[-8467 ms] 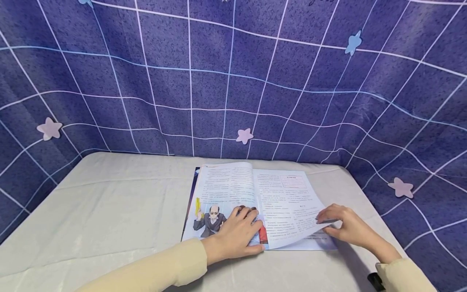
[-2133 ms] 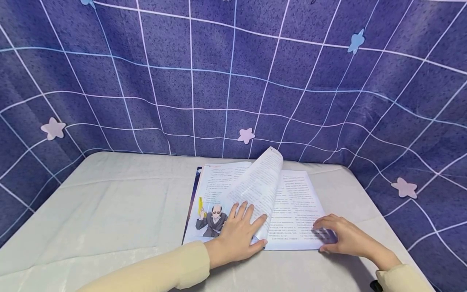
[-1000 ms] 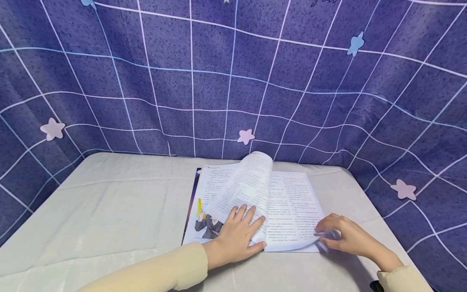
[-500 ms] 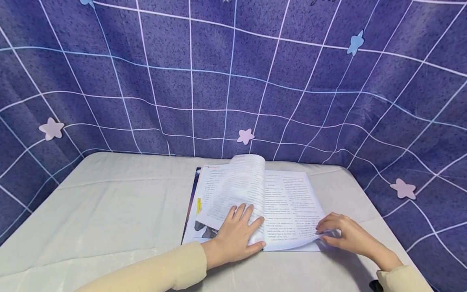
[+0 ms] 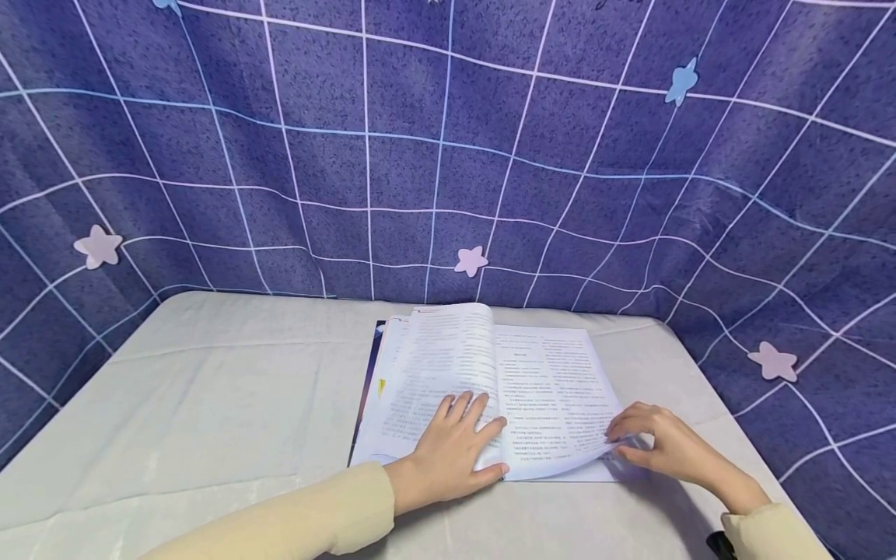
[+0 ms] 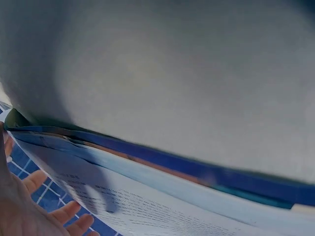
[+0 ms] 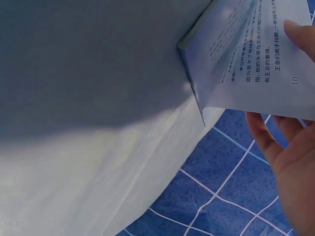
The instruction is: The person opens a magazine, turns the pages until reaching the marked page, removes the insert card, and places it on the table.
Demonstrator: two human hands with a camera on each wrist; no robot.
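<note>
An open magazine (image 5: 553, 381) with dense printed text lies on the pale padded surface. My left hand (image 5: 448, 451) rests on its left half by the spine, fingers spread. Beneath that hand, a text page (image 5: 448, 350) curves over to the left and covers most of a cartoon picture, of which a bit of yellow shows. At the lower right corner, my right hand (image 5: 661, 439) pinches a lifted page (image 5: 574, 463). The right wrist view shows the thumb on top of this page (image 7: 256, 93) and the fingers behind it. Stacked page edges (image 6: 147, 162) show in the left wrist view.
The pale padded surface (image 5: 231, 389) extends left of the magazine. A dark blue curtain (image 5: 315, 155) with white grid lines and stars hangs behind and along both sides. A black band (image 5: 721, 544) sits at the right sleeve cuff.
The loose page has swung left, from standing above the spine to lying over the cartoon picture. My right hand has taken the following page's corner and lifted it. The left hand has hardly moved.
</note>
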